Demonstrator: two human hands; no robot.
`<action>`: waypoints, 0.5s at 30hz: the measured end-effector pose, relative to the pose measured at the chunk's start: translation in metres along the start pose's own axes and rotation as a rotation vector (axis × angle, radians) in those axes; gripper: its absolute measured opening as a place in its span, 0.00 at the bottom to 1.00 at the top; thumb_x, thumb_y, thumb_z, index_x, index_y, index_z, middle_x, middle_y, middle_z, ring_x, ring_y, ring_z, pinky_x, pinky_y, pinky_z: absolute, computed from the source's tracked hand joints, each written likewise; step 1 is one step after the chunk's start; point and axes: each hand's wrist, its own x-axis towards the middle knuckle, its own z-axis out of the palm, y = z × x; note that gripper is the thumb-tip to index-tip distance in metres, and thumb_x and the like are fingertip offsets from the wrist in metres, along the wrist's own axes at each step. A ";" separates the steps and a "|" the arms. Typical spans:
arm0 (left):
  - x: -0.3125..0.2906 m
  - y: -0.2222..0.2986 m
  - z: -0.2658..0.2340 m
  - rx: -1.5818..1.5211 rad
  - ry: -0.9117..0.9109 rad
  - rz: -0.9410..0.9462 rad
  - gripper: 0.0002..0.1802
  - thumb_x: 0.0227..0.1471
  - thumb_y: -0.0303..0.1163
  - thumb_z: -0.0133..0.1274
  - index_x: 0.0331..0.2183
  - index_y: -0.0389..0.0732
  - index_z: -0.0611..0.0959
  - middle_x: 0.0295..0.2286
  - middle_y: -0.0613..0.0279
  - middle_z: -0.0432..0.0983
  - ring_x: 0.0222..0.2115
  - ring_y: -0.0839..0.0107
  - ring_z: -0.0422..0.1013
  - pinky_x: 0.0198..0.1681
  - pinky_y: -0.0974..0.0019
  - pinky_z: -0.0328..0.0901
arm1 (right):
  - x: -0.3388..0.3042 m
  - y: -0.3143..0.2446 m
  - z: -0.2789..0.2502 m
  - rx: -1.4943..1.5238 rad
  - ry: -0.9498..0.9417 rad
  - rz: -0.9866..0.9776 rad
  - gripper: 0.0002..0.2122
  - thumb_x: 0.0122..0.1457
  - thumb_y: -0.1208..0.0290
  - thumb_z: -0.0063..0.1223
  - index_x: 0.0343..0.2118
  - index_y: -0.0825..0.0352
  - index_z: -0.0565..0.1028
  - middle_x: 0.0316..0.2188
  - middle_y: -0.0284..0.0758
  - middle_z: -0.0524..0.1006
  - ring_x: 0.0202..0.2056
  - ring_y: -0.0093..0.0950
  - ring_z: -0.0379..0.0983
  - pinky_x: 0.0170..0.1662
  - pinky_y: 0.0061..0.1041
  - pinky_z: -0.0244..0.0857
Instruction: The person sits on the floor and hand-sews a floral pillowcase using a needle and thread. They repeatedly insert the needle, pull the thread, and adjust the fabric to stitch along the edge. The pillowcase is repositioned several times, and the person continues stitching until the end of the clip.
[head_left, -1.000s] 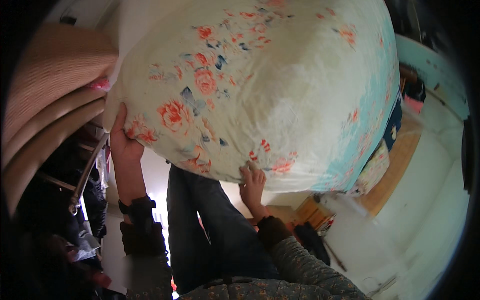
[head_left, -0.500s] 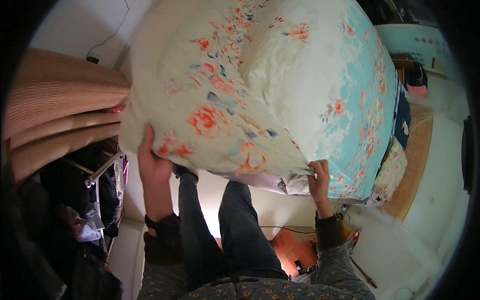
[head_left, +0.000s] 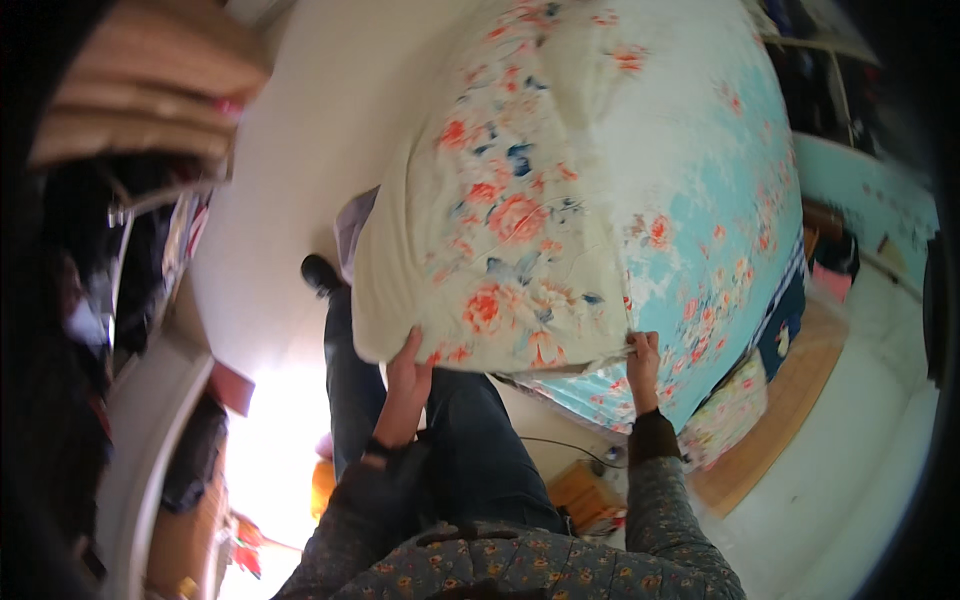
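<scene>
I hold up a big cream pillow (head_left: 500,210) printed with orange and blue flowers. My left hand (head_left: 407,375) grips its lower left corner from below. My right hand (head_left: 642,362) pinches its lower right edge. Behind and beside the pillow lies a turquoise floral bedcover (head_left: 720,250) on a bed. My legs in dark jeans (head_left: 450,440) show under the pillow, one dark shoe (head_left: 318,272) pointing away.
Stacked tan fabric (head_left: 140,90) and hanging clothes fill a rack on the left. A white shelf edge (head_left: 150,430) runs along the lower left. A small wooden box (head_left: 585,492) and a cable lie on the floor by a light mat (head_left: 790,410).
The pillow has swung from overhead to the right and lower, toward the bed. Both hands kept their grip and moved down with it; the view turned so more pale floor shows.
</scene>
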 end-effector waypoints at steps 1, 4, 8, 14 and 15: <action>0.011 -0.015 -0.011 -0.005 -0.015 0.042 0.19 0.55 0.25 0.51 0.49 0.41 0.71 0.47 0.61 0.70 0.49 0.66 0.67 0.52 0.56 0.64 | 0.008 0.006 0.014 -0.058 -0.015 -0.023 0.12 0.43 0.87 0.42 0.31 0.66 0.70 0.29 0.40 0.66 0.30 0.43 0.68 0.32 0.36 0.64; 0.040 -0.046 -0.030 -0.062 0.037 0.132 0.19 0.53 0.24 0.53 0.48 0.40 0.73 0.47 0.61 0.71 0.48 0.65 0.68 0.49 0.57 0.66 | 0.025 0.016 0.045 -0.171 -0.096 -0.154 0.09 0.49 0.82 0.44 0.33 0.64 0.68 0.31 0.42 0.64 0.28 0.47 0.67 0.30 0.42 0.62; 0.052 -0.048 -0.033 -0.205 0.082 0.096 0.21 0.51 0.23 0.55 0.48 0.40 0.73 0.46 0.60 0.71 0.47 0.64 0.69 0.48 0.56 0.67 | 0.055 0.025 0.078 -0.575 -0.343 -0.105 0.05 0.56 0.76 0.44 0.36 0.62 0.69 0.37 0.43 0.65 0.30 0.48 0.70 0.29 0.45 0.64; 0.040 -0.042 -0.023 -0.443 -0.034 0.134 0.25 0.46 0.23 0.58 0.48 0.39 0.73 0.43 0.62 0.73 0.45 0.66 0.68 0.49 0.63 0.62 | 0.059 0.076 0.024 -1.015 -0.989 -0.035 0.19 0.58 0.67 0.44 0.52 0.67 0.64 0.44 0.52 0.70 0.36 0.47 0.71 0.34 0.48 0.67; 0.039 -0.045 -0.023 -0.476 -0.037 0.144 0.25 0.46 0.23 0.58 0.48 0.39 0.73 0.43 0.62 0.73 0.45 0.66 0.68 0.48 0.63 0.63 | 0.035 0.088 -0.015 -1.148 -1.187 -0.498 0.26 0.58 0.61 0.47 0.56 0.70 0.60 0.45 0.52 0.69 0.39 0.44 0.72 0.35 0.46 0.67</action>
